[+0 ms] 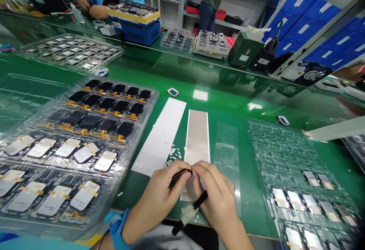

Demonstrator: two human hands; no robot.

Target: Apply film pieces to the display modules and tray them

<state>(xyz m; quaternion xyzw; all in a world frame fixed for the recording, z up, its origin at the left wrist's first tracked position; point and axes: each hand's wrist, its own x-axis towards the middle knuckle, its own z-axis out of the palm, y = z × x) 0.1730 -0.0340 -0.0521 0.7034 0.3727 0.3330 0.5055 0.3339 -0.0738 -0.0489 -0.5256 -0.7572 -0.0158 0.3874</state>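
Observation:
My left hand point(161, 193) is closed in a pinch on a small dark flat part point(181, 174) held just above the green table's near edge. My right hand point(218, 200) is closed around black tweezers point(190, 212), whose handle points down toward me; its fingertips meet the part. Both hands hover over the near end of a grey strip point(197, 136). Beside it lie a white paper strip point(164, 134) and a clear film strip point(228, 155). Small white peeled bits point(173, 156) are scattered between the strips.
Clear trays of dark and silver screen modules point(85, 128) lie at my left. Another clear tray point(296, 174), partly filled, is at my right. Two small pink-rimmed parts point(172, 92) point(283, 120) lie loose. Other people work across the table behind a blue box point(137, 27).

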